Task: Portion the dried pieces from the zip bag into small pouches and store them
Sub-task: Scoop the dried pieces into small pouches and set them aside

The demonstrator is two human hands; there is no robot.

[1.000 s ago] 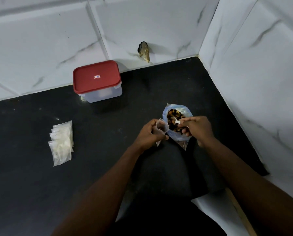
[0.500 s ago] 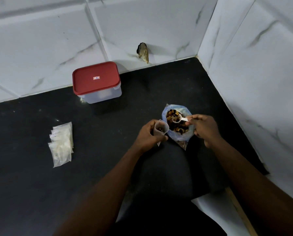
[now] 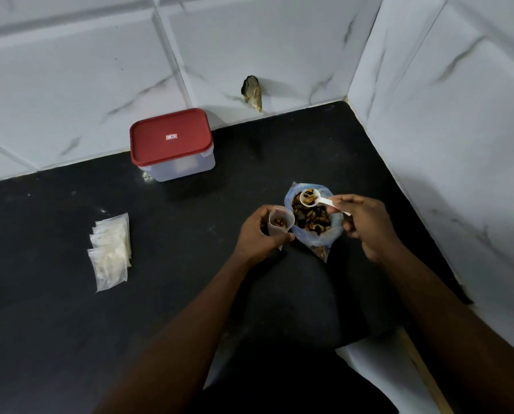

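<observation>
An open zip bag [image 3: 320, 236] full of brown dried pieces [image 3: 312, 219] stands on the black counter [image 3: 70, 324]. My right hand [image 3: 366, 225] pinches the handle of a small white scoop [image 3: 309, 197], whose bowl holds a few pieces above the bag's far rim. Left of the bag, my left hand [image 3: 257, 234] grips a small clear pouch [image 3: 280, 222], held open and upright with some pieces inside.
A clear container with a red lid [image 3: 172, 141] stands against the tiled back wall. A stack of small clear pouches [image 3: 111, 251] lies on the counter at the left. A tiled wall closes the right side. A broken hole [image 3: 252, 92] shows in the back wall.
My right hand has lifted the scoop out of the pieces, loaded, to above the bag's far rim. The pouch in my left hand has stayed in place.
</observation>
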